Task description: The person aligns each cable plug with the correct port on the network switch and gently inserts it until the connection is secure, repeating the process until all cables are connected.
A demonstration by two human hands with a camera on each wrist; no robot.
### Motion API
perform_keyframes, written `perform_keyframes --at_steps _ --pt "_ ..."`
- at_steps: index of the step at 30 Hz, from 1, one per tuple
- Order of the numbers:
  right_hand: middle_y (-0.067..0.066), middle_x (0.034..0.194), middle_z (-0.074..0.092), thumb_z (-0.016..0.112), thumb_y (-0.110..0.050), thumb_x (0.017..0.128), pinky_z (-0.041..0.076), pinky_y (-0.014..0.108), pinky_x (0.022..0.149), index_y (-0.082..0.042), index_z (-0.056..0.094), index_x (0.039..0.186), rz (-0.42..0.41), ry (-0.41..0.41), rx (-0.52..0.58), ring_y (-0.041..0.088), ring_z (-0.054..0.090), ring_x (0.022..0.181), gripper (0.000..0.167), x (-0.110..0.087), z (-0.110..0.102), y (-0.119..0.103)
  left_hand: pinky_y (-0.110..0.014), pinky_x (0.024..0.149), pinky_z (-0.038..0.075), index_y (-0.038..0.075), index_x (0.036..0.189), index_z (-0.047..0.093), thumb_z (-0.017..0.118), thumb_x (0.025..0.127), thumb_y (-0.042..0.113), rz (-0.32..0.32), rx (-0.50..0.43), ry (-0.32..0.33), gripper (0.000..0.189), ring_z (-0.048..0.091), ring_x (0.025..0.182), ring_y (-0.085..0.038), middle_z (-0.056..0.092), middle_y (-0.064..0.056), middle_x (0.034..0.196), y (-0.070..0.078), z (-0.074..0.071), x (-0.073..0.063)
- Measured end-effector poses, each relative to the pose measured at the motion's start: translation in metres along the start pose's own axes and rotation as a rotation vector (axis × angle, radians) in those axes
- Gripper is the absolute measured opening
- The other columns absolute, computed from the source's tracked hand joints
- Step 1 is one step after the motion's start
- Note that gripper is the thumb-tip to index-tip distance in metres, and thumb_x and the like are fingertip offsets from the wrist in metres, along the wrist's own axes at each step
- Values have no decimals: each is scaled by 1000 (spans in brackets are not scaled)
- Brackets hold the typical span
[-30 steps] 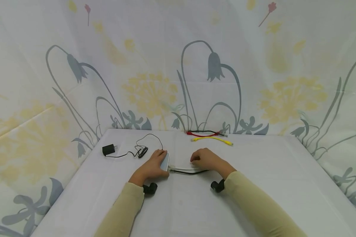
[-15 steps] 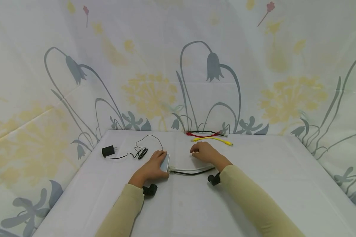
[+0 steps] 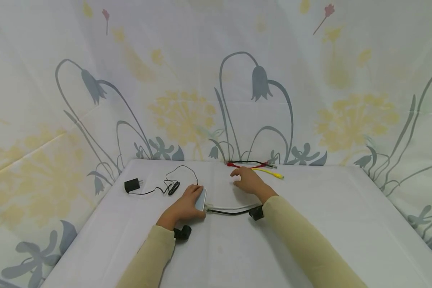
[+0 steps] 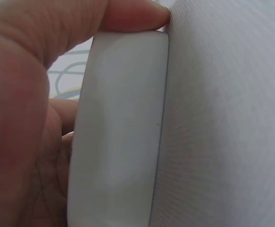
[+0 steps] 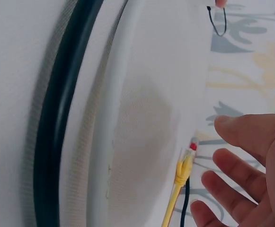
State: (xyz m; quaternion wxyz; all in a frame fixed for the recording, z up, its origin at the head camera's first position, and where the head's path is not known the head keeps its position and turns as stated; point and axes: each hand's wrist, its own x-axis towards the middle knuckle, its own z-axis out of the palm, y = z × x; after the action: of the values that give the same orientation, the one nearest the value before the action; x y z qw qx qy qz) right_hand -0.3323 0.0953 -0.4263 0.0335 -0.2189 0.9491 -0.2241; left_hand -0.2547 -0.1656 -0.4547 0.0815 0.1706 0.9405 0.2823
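Observation:
My left hand [image 3: 181, 206] grips a flat white box [image 3: 201, 200] on the table, thumb at the near end and fingers at the far end. In the left wrist view the thumb presses the end of the box [image 4: 120, 127]. A white cable [image 3: 234, 208] and a black cable [image 3: 230, 213] run from its right side toward my right wrist. My right hand [image 3: 250, 181] holds nothing; its fingers are spread and loosely bent in the right wrist view. It is just short of a yellow network cable [image 3: 271, 173], overlapping that cable's left end in the head view.
A red cable [image 3: 237, 165] and a second black cable [image 3: 252, 161] lie behind the yellow one, at the table's back edge. To the left sits a black power adapter [image 3: 132, 185], its thin cord [image 3: 173, 188] coiled and leading to the box. A patterned curtain [image 3: 187, 112] hangs behind.
My right hand has moved away from the white and black cables, up toward the yellow cable, its fingers opening a little. The left hand and the box stay put.

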Motion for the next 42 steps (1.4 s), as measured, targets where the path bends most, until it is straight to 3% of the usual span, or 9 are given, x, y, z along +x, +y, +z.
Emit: perform_keyframes --at_steps 10,21,27,42 --pt "15 133 57 63 -14 90 38 47 108 -6 60 128 21 7 -31 33 50 128 40 3 -3 -2 -47 113 31 6 152 29 73 68 28 9 1 15 98 14 150 -30 26 -11 158 -2 3 -1" --pt "15 141 52 60 -14 90 33 49 112 -8 56 135 117 -21 -26 35 42 135 45 11 -1 6 -48 111 32 3 152 29 74 68 28 33 -12 10 98 18 148 -32 28 -13 156 -3 5 -1" --pt "17 138 54 56 -10 89 33 49 112 -5 57 132 100 -15 -53 37 44 134 43 20 5 16 -48 111 33 4 152 30 73 69 29 43 26 23 97 19 148 -30 28 -11 156 -4 4 -1" --pt "16 145 48 46 -7 93 28 51 114 -8 49 141 145 -94 -47 38 37 139 48 31 6 26 -48 112 32 4 152 29 74 70 28 30 5 17 96 15 149 -31 27 -12 157 -2 2 0"
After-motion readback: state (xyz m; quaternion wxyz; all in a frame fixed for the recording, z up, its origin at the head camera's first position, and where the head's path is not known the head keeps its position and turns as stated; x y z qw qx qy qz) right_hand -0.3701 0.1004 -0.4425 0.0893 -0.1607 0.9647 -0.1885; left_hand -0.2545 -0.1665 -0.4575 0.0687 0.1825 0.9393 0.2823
